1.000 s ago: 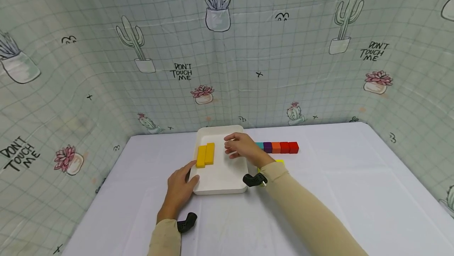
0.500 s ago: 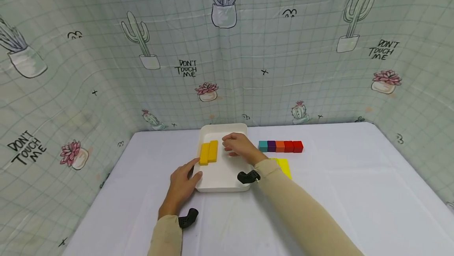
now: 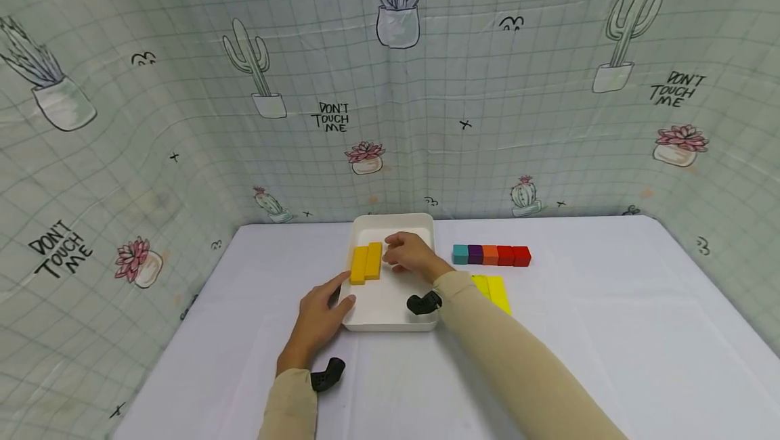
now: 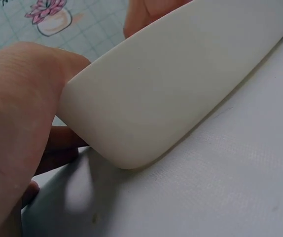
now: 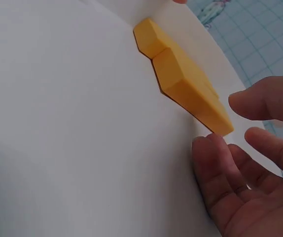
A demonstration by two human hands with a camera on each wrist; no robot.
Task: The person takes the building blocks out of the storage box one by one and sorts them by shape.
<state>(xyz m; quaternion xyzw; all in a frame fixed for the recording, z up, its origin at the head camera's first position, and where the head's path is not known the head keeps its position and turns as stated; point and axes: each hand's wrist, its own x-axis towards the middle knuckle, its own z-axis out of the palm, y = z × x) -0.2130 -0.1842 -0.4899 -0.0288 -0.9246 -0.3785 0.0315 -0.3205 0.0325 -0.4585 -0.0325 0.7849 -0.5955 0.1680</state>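
Observation:
A white tray [image 3: 390, 315] lies on the table, with two long orange-yellow blocks [image 3: 374, 261] side by side along its left wall. My left hand [image 3: 318, 318] holds the tray's near left corner; in the left wrist view, thumb and fingers go round the tray wall [image 4: 171, 84]. Over the tray, my right hand [image 3: 413, 255] reaches to the right-hand block. Seen from the right wrist, fingertips [image 5: 208, 148] sit at or very near one end of that block [image 5: 195, 94]; contact is hard to tell. The right thumb stands apart from it.
Right of the tray is a row of cubes: teal [image 3: 460, 254], purple [image 3: 475, 254], orange [image 3: 490, 255] and red [image 3: 521, 256]. Bright yellow pieces [image 3: 498, 291] lie nearer, partly behind the right sleeve [image 3: 487, 332]. A patterned cloth [image 3: 426, 88] rises behind the table.
My right hand has moved left across the tray, closing the gap to the blocks. The left hand keeps its place on the tray corner. The head view has shifted slightly.

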